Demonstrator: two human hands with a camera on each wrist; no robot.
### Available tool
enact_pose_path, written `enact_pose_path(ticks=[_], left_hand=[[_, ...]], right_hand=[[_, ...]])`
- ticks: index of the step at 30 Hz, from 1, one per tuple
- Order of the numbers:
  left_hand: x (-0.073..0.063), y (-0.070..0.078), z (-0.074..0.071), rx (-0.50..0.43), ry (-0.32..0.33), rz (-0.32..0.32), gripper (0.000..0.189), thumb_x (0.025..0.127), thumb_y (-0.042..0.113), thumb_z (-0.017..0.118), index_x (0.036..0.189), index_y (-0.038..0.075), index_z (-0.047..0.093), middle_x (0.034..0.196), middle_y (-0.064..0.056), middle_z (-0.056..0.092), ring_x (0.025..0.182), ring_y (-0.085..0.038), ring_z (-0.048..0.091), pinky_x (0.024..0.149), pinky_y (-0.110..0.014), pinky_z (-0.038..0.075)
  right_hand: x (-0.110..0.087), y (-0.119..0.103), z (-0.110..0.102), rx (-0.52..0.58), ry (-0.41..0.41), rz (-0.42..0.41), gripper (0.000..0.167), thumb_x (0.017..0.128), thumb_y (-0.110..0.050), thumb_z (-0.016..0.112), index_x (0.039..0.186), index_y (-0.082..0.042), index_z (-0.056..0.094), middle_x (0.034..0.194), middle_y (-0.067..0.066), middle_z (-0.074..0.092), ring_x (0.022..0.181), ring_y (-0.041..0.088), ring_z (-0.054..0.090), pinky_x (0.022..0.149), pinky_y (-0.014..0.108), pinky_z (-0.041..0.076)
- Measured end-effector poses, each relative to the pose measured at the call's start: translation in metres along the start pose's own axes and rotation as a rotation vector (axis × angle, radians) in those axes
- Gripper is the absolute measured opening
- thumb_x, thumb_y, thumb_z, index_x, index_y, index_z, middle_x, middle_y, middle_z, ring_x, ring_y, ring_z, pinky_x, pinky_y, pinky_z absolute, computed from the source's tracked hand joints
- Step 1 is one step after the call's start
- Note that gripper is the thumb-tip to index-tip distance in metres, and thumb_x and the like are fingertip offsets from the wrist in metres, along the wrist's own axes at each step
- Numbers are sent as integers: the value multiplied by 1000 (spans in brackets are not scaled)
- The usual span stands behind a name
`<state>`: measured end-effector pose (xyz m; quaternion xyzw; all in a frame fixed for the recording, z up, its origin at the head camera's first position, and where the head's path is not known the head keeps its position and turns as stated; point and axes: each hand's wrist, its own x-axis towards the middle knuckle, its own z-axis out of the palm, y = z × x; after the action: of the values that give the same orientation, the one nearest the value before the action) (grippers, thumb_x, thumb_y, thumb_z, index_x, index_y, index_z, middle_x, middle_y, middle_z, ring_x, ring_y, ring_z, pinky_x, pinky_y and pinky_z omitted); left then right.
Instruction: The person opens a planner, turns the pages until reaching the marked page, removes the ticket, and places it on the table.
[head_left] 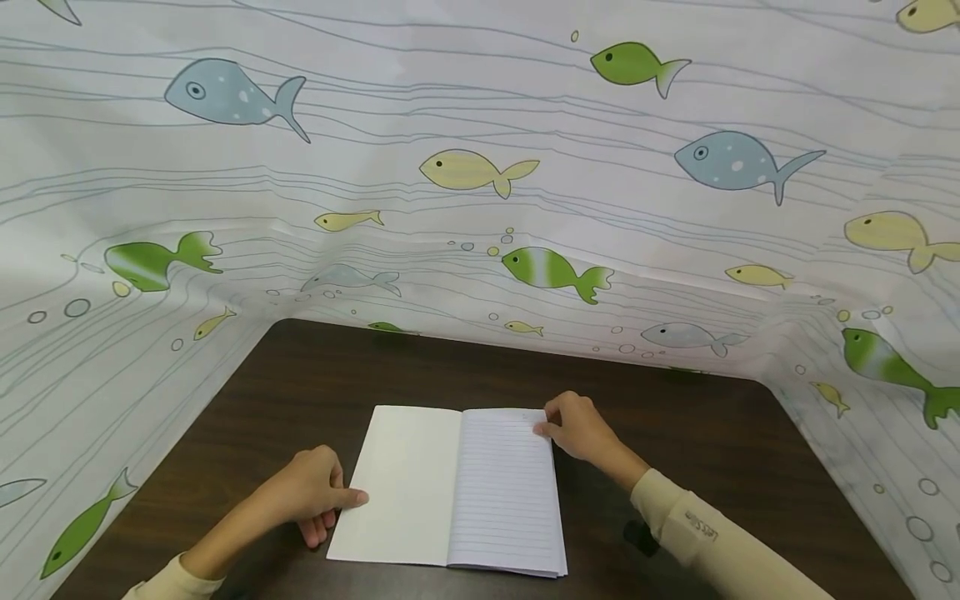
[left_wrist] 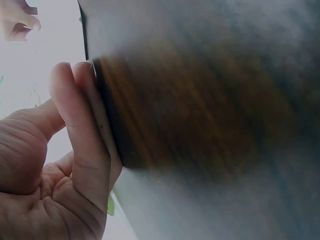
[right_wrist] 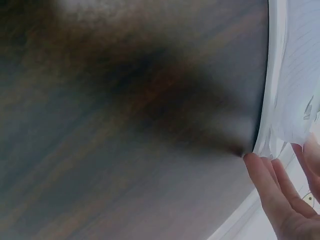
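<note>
A pale sheet [head_left: 480,108] printed with fish rises behind the table [head_left: 420,362] and along both sides. A dark object [head_left: 641,537], too unclear to name, sits by the right sleeve [head_left: 720,533], which crosses the table's near right. The notebook [head_left: 442,492] lies open at the near middle, between the hands, blank on the left and lined on the right. The left hand [head_left: 311,487] has its thumb on the blank side, fingers at the edge; whether they grip beneath, I cannot tell. The right hand [head_left: 579,427] pinches the lined page's [head_left: 504,492] far right corner between thumb and fingers.
</note>
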<state>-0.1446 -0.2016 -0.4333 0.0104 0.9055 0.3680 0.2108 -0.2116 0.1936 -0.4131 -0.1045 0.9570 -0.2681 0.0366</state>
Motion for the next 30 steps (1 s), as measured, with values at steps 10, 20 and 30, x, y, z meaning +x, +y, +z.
enact_pose_path(ticks=[10, 20, 30], left_hand=[[-2, -4, -1, -28, -24, 45, 39, 93, 20, 86, 70, 2, 61, 59, -12, 65, 42, -18, 68, 44, -33, 63], [-3, -4, -1, -34, -26, 60, 39, 93, 20, 86, 70, 2, 60, 58, -12, 64, 42, -18, 67, 44, -33, 63], [-4, -2, -1, -32, -20, 56, 38, 94, 20, 85, 70, 1, 61, 59, -12, 64, 42, -19, 68, 44, -34, 63]], right_hand=[[-6, 3, -4, 56, 33, -1, 12, 99, -9, 77, 102, -2, 85, 95, 9, 82, 75, 15, 63, 62, 28, 55], [-11, 0, -7, -5, 142, -131, 19, 99, -6, 75, 115, 2, 81, 140, 24, 70, 116, 40, 76, 80, 41, 67], [-6, -1, -16, 206, 47, -63, 14, 101, -1, 71, 110, 7, 78, 92, 14, 80, 65, 17, 76, 64, 35, 70]])
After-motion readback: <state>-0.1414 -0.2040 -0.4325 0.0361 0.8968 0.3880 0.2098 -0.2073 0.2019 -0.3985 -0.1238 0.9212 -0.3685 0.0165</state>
